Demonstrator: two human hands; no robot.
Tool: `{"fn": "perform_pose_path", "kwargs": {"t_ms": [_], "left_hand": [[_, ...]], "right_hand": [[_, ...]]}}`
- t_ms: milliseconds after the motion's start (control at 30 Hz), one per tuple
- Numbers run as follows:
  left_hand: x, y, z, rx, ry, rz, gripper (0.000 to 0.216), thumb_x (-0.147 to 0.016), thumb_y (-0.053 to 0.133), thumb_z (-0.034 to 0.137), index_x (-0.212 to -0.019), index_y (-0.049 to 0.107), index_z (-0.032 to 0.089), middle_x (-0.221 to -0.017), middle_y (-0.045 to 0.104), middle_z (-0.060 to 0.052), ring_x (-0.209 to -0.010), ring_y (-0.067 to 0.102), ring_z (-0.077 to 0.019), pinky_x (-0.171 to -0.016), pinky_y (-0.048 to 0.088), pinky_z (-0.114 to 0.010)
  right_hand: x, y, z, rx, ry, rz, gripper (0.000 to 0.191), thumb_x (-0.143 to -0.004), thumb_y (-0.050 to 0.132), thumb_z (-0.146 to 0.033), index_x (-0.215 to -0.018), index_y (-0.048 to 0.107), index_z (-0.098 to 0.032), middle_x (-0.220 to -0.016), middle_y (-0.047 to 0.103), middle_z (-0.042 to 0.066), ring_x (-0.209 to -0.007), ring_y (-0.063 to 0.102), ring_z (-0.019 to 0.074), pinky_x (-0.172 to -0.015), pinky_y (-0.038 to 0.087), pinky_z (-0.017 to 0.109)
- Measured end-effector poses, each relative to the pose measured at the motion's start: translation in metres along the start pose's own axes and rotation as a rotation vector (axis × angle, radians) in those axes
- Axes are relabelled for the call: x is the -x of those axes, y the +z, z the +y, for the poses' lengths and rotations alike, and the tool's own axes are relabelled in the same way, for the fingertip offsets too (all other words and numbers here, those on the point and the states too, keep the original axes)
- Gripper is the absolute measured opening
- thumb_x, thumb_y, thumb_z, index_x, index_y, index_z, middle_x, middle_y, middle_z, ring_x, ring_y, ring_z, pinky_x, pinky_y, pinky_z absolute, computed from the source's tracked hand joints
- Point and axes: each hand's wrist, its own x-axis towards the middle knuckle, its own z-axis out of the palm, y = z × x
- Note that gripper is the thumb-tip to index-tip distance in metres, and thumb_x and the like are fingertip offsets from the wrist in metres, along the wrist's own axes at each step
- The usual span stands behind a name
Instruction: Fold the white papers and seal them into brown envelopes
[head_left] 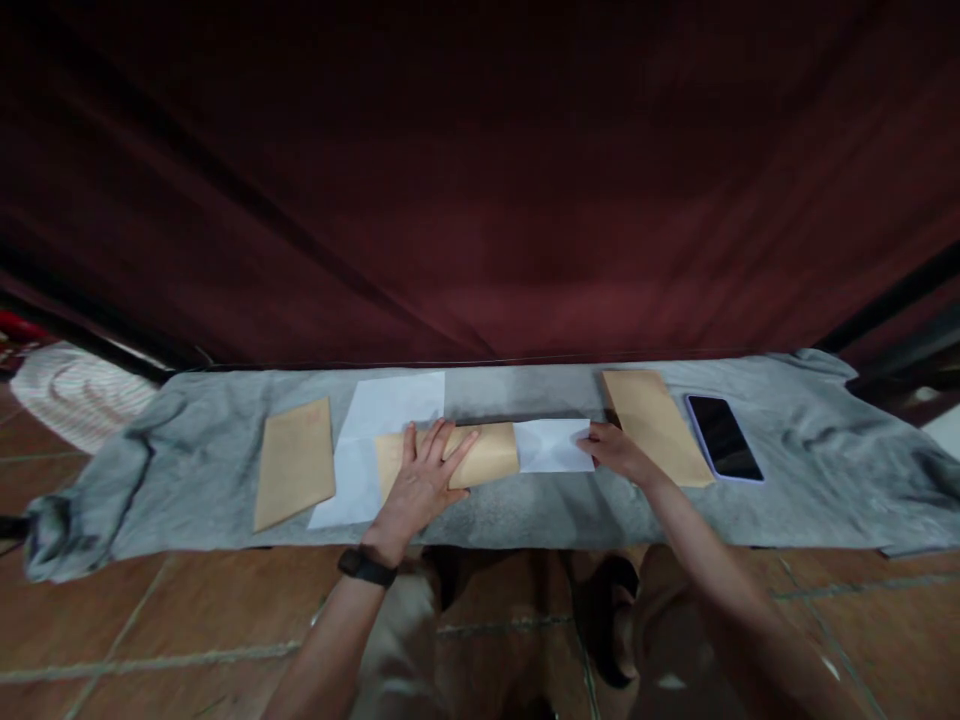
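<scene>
A brown envelope (491, 452) lies crosswise in front of me on the grey cloth. My left hand (429, 468) rests flat on its left part with the fingers spread. From the envelope's right end sticks out a folded white paper (553, 446), part of it apparently inside the envelope. My right hand (613, 450) pinches the paper's right edge between thumb and fingers. Under the envelope's left end lies a larger white sheet (397, 405), partly covered by the envelope and my left hand.
A brown envelope (296, 462) lies at the left, and more brown envelope paper (660, 425) at the right. Beside that is a phone (724, 438) with a purple edge. The grey cloth (817, 450) covers a narrow surface; a dark red curtain-like sheet (487, 220) rises behind it.
</scene>
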Motion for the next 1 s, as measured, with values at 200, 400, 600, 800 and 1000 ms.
{"fn": "perform_pose_path", "kwargs": {"t_ms": [200, 400, 600, 800, 1000], "left_hand": [[-0.005, -0.013, 0.009, -0.051, 0.077, -0.072, 0.099, -0.081, 0.076, 0.044, -0.161, 0.019, 0.032, -0.161, 0.035, -0.020, -0.151, 0.028, -0.0372, -0.121, 0.010, -0.067], [-0.009, -0.019, 0.012, -0.083, 0.093, -0.079, 0.102, -0.082, 0.076, 0.042, -0.162, 0.012, 0.032, -0.161, 0.033, -0.020, -0.152, 0.026, -0.0367, -0.121, 0.010, -0.067], [-0.011, -0.022, 0.012, -0.091, 0.105, -0.082, 0.106, -0.081, 0.077, 0.041, -0.162, 0.009, 0.031, -0.161, 0.034, -0.021, -0.152, 0.026, -0.0364, -0.121, 0.009, -0.067], [-0.015, -0.026, 0.011, -0.065, 0.114, -0.092, 0.109, -0.079, 0.080, 0.039, -0.162, 0.010, 0.030, -0.161, 0.034, -0.022, -0.152, 0.026, -0.0365, -0.122, 0.008, -0.065], [-0.017, -0.026, 0.012, -0.016, 0.106, -0.099, 0.111, -0.078, 0.081, 0.032, -0.162, 0.009, 0.031, -0.164, 0.027, -0.019, -0.153, 0.021, -0.0366, -0.122, 0.006, -0.065]], "right_hand": [[0.001, -0.001, 0.006, 0.026, -0.002, -0.015, 0.017, -0.078, 0.053, -0.029, -0.075, 0.066, -0.019, -0.071, 0.069, 0.001, -0.069, 0.064, 0.0176, -0.059, 0.044, 0.023], [-0.001, 0.001, 0.011, -0.023, 0.052, -0.014, 0.018, -0.074, 0.056, -0.031, -0.075, 0.069, -0.019, -0.078, 0.073, 0.003, -0.078, 0.067, 0.0210, -0.062, 0.049, 0.025], [-0.002, 0.003, 0.016, -0.142, 0.109, -0.046, 0.015, -0.072, 0.059, -0.030, -0.075, 0.069, -0.019, -0.078, 0.073, 0.002, -0.075, 0.067, 0.0190, -0.061, 0.053, 0.024], [0.000, 0.003, 0.014, -0.171, 0.093, -0.042, 0.013, -0.072, 0.062, -0.029, -0.074, 0.069, -0.018, -0.081, 0.075, 0.004, -0.077, 0.068, 0.0191, -0.065, 0.057, 0.025], [0.003, 0.004, 0.013, -0.166, 0.110, -0.030, 0.016, -0.075, 0.060, -0.028, -0.080, 0.071, -0.018, -0.086, 0.076, 0.007, -0.084, 0.070, 0.0212, -0.067, 0.058, 0.026]]}}
